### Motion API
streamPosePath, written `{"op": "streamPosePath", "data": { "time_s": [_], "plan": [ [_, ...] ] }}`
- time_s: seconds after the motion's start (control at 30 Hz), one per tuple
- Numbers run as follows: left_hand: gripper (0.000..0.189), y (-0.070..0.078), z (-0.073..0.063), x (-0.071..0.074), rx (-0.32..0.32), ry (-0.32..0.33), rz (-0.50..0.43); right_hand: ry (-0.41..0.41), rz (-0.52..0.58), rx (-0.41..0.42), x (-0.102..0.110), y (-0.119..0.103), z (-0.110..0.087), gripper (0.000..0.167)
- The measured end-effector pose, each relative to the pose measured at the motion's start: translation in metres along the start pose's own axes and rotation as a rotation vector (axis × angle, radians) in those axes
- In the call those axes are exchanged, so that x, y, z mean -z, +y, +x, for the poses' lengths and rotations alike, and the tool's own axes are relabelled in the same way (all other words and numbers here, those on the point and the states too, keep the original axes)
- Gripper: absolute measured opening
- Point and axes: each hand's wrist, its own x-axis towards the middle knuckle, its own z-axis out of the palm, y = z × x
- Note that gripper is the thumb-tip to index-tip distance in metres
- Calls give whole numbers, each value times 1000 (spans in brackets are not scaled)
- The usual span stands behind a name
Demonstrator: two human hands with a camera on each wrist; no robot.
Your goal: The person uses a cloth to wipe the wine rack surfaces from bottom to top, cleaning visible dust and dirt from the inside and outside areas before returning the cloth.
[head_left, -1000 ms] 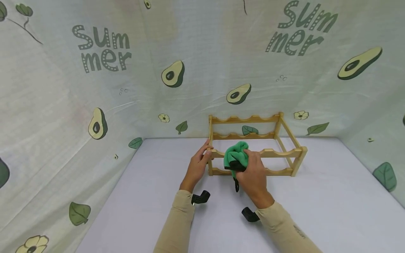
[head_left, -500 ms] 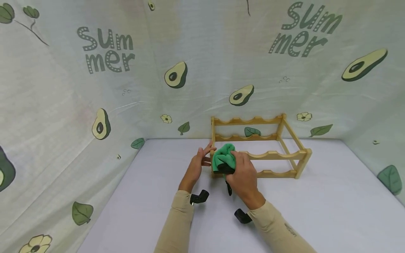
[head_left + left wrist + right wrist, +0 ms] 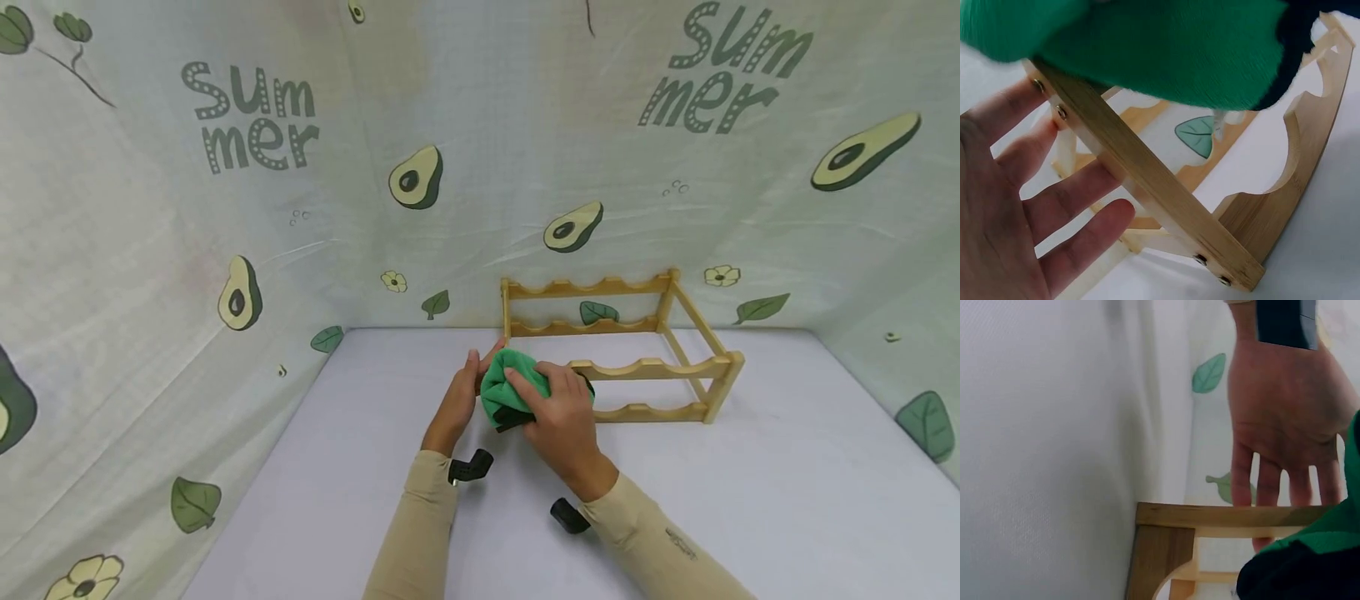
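Note:
A light wooden wine rack [image 3: 647, 368] with scalloped rails stands at the back of the table. My right hand [image 3: 567, 427] holds a bunched green cloth [image 3: 504, 385] with black edging at the rack's front left corner. My left hand [image 3: 454, 408] is at the rack's left end. In the left wrist view its fingers are nearly straight and lie against the end post [image 3: 1141, 165], with the cloth [image 3: 1172, 56] over the post's top. The right wrist view shows the left palm [image 3: 1285, 406] facing the rack, while the cloth hides part of the top bar.
A white table surface [image 3: 330, 500] surrounds the rack. Behind it hangs a pale curtain [image 3: 480, 100] printed with avocados, leaves and lettering, close to the rack's rear. Black camera mounts [image 3: 471, 467] protrude from both wrists.
My right hand has carried the cloth leftward along the front rail to the left corner, beside the left hand. The cloth's hanging loop is no longer visible. The left hand has stayed at the rack's end.

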Motion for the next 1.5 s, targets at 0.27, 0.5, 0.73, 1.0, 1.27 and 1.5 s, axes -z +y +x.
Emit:
{"op": "streamPosePath", "data": {
  "time_s": [0.27,0.5,0.73,1.0,1.27,1.5],
  "plan": [
    [69,2,-2,2,6,-44,-55,-112,-72,101,-1,-1,-1,63],
    [63,5,-1,5,39,-69,-23,-260,-96,116,-1,-1,-8,55],
    [53,6,2,4,78,-60,41,-423,-105,77,-6,-5,-21,52],
    [47,6,4,2,85,-43,33,-562,-117,13,-6,-11,-25,51],
    [47,7,4,1,80,-44,26,-587,-118,-6,-6,-11,-27,53],
    [46,6,5,2,98,-44,7,-571,-109,-5,-8,-10,-29,52]
  ]
}}
